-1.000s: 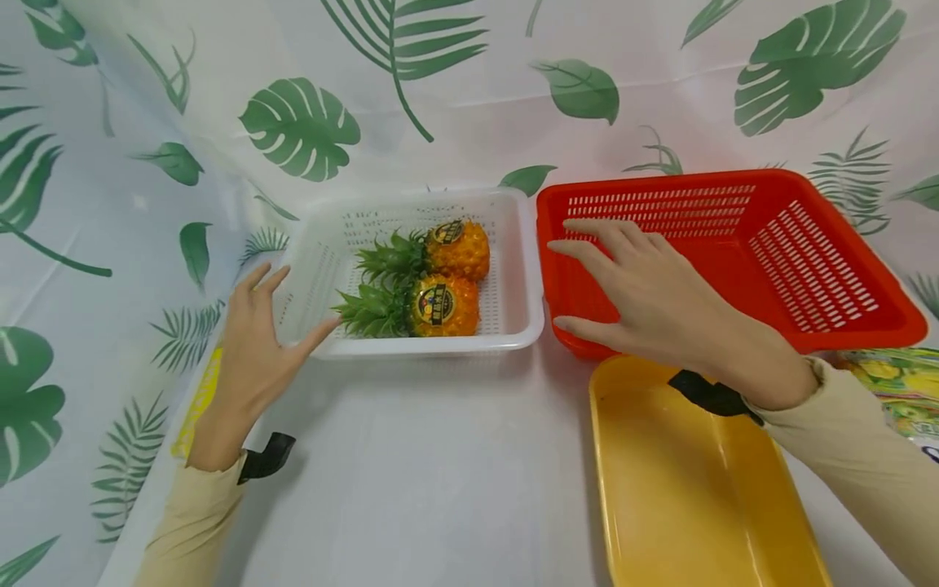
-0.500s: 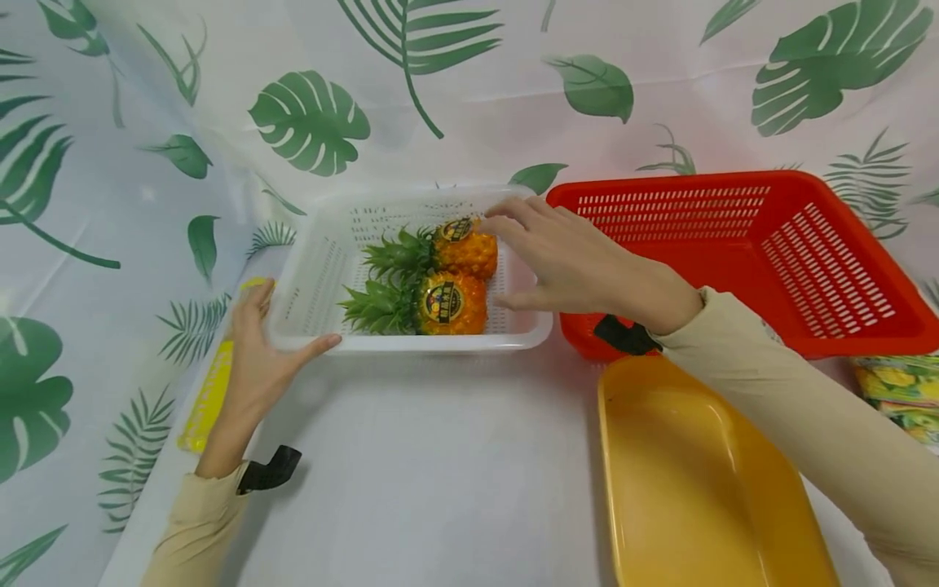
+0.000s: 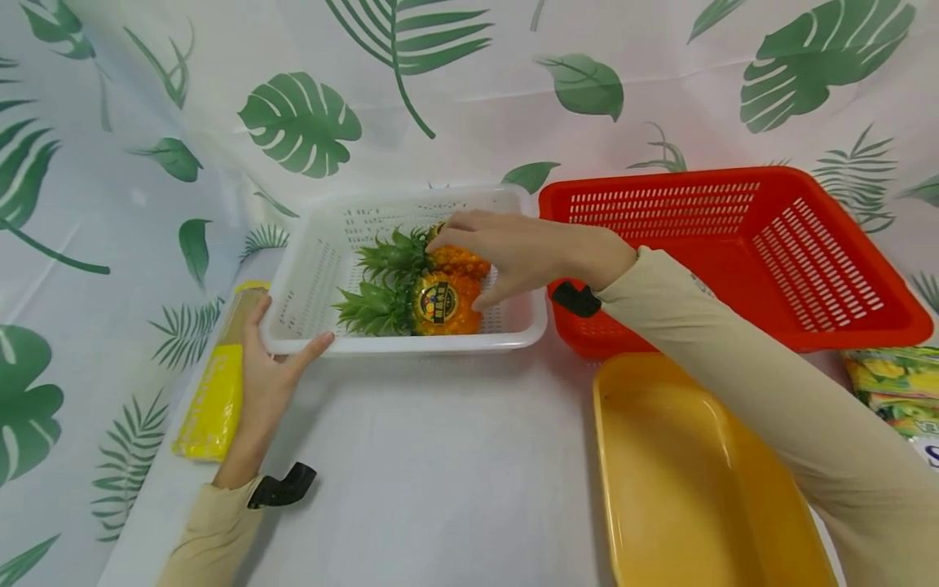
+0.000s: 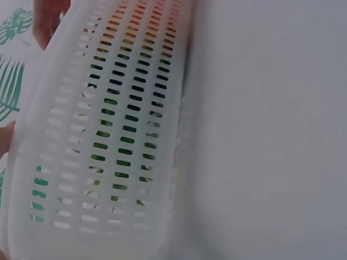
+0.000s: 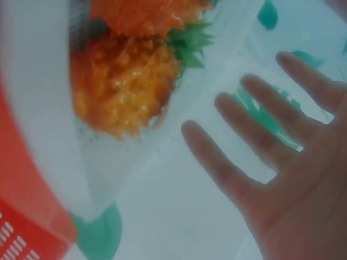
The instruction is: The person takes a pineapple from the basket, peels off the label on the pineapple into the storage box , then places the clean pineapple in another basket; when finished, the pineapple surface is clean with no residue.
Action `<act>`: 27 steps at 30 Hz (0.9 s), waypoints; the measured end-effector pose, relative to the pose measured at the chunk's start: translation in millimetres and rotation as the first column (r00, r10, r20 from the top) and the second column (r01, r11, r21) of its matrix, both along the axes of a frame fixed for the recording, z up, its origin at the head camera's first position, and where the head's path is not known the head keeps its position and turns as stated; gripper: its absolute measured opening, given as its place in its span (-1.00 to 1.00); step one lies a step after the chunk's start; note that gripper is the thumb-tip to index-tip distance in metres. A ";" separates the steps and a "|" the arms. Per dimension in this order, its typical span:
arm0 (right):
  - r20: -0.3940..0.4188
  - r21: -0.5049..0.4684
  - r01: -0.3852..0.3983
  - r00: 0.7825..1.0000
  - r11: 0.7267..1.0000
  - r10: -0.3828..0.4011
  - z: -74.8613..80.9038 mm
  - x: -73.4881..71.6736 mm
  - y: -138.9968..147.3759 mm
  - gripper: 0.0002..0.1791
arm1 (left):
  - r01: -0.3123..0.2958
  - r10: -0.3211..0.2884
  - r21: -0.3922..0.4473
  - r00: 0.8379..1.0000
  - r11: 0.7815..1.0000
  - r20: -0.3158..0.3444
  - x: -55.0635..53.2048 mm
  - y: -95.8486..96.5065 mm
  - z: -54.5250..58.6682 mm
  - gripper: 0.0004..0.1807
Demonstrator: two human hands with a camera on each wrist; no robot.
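Observation:
Two small orange pineapples with green leafy crowns lie side by side in a white perforated basket (image 3: pixel 411 346); the front pineapple (image 3: pixel 446 306) shows a dark round label. The back pineapple (image 3: pixel 458 259) is partly hidden under my right hand (image 3: pixel 513 249), whose fingers reach over the pair. Spread, fairly straight fingers (image 5: pixel 225 168) appear apart from the fruit in the right wrist view. At the basket's front-left corner is my left hand (image 3: pixel 275 375), thumb along the front rim and fingers by the left side. The basket's slotted wall (image 4: pixel 124 108) fills much of the left wrist view.
A red perforated basket (image 3: pixel 741 277) stands right of the white one. In front of it lies a yellow tub (image 3: pixel 667 481), partly under my right sleeve. A yellow packet (image 3: pixel 209 408) lies at the left, a colourful printed packet (image 3: pixel 891 379) at the right edge.
My right hand has moved left from above the red basket to over the pineapples. My left hand has moved slightly right, up to the white basket's corner. The pineapples stay put.

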State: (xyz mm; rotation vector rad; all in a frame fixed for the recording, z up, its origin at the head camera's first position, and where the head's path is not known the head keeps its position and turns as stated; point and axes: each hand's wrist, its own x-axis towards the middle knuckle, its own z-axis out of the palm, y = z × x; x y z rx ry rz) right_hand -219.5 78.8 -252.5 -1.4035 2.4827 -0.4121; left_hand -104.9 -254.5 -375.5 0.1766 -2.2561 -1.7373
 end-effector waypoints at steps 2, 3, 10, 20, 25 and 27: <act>0.014 0.029 -0.010 1.000 1.000 0.010 -3.2 -2.1 -6.3 -0.10 | 0.000 0.002 0.052 0.999 0.999 -0.042 0.6 1.5 -3.5 0.03; 0.019 0.043 -0.017 1.000 0.999 0.016 -4.6 -2.7 -9.2 -0.09 | 0.000 0.004 0.072 0.998 0.997 -0.055 1.0 2.2 -5.1 0.02; 0.044 0.158 -0.036 0.999 0.987 0.029 -15.0 -6.2 -23.7 0.00 | 0.000 0.017 0.172 0.995 0.985 -0.095 2.3 6.6 -11.2 -0.01; 0.099 0.215 -0.018 0.995 0.976 -0.003 -23.8 -9.6 -33.7 0.08 | -0.008 0.022 0.171 0.997 0.985 -0.080 2.6 6.2 -9.5 -0.02; 0.123 0.244 -0.023 0.992 0.969 -0.007 -26.9 -9.4 -40.0 0.10 | -0.004 0.020 0.175 0.996 0.985 -0.089 2.7 6.3 -10.4 -0.02; 0.125 0.261 -0.026 0.992 0.965 -0.007 -28.0 -9.3 -42.0 0.11 | -0.002 0.018 0.173 0.995 0.985 -0.093 2.4 6.7 -11.0 -0.01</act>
